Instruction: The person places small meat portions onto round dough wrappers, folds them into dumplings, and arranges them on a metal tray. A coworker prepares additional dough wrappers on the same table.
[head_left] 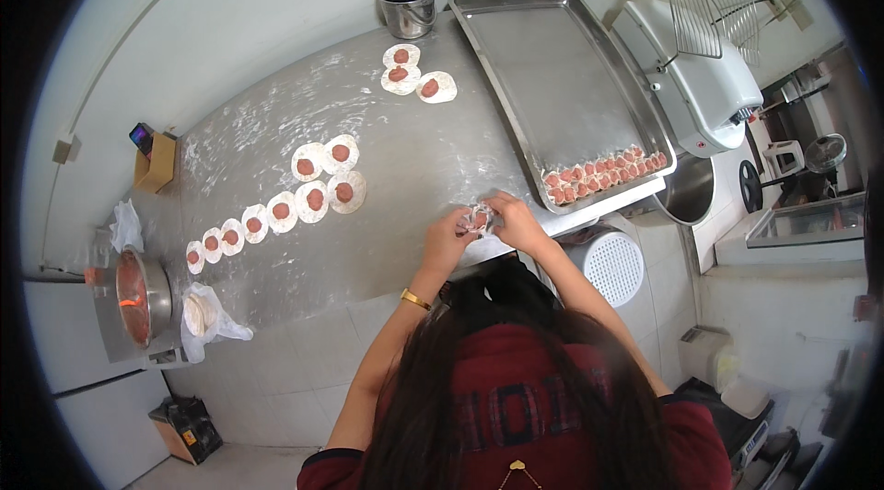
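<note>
Near the table's front edge, a dumpling (479,220) with a floury wrapper and pink meat filling is between my two hands. My left hand (444,241) pinches its left side, with fingers closed on the wrapper. On the other side my right hand (517,225) grips it with bent fingers. Farther left lies a slanting row of flat round wrappers (283,225), each with a lump of meat in its middle. Three more filled wrappers (447,95) lie at the back. Open-topped dumplings (603,175) stand packed in rows at the near end of a metal tray (571,57).
The steel table (276,112) is dusted with flour. Behind stands a small metal bucket (408,16); a white machine (681,75) is right of the tray. At far left are a bowl of meat filling (134,301), a plastic bag of wrappers (200,316) and a cardboard box (157,165).
</note>
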A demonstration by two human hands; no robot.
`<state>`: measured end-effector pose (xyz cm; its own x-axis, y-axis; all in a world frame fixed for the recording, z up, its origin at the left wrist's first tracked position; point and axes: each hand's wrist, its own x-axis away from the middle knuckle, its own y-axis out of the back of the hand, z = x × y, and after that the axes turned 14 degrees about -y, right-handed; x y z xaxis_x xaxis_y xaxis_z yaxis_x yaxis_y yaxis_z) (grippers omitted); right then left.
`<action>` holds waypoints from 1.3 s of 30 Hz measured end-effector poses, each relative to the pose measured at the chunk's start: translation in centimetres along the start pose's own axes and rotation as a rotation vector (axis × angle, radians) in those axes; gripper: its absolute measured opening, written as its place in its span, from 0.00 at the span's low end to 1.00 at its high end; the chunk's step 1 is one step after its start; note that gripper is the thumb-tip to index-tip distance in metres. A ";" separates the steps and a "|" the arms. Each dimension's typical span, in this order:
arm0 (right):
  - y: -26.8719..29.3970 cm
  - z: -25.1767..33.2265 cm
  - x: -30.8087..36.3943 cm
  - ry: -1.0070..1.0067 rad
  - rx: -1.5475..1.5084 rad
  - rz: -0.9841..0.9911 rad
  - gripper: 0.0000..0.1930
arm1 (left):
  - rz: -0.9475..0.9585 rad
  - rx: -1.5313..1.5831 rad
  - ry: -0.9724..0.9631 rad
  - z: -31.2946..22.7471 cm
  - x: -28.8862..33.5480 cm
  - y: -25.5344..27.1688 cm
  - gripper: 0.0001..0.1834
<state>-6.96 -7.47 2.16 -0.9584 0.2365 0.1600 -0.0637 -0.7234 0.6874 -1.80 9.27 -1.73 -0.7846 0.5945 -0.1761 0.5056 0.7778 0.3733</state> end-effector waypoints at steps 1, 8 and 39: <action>0.2 0.1 0.2 0.010 -0.021 -0.012 0.24 | 0.009 -0.023 -0.012 -0.1 -0.1 -0.1 0.23; 0.0 -0.1 -0.3 -0.171 -0.171 0.033 0.17 | 0.043 -0.042 -0.037 -0.4 -0.3 0.0 0.20; -0.7 -0.7 -0.8 0.166 -0.017 -0.075 0.18 | 0.093 -0.118 0.024 -1.2 -1.5 0.5 0.16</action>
<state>-6.39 -7.58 1.05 -0.9835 0.1803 -0.0114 -0.1397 -0.7190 0.6809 -0.76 8.52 -0.17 -0.7454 0.6567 -0.1145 0.5321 0.6896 0.4913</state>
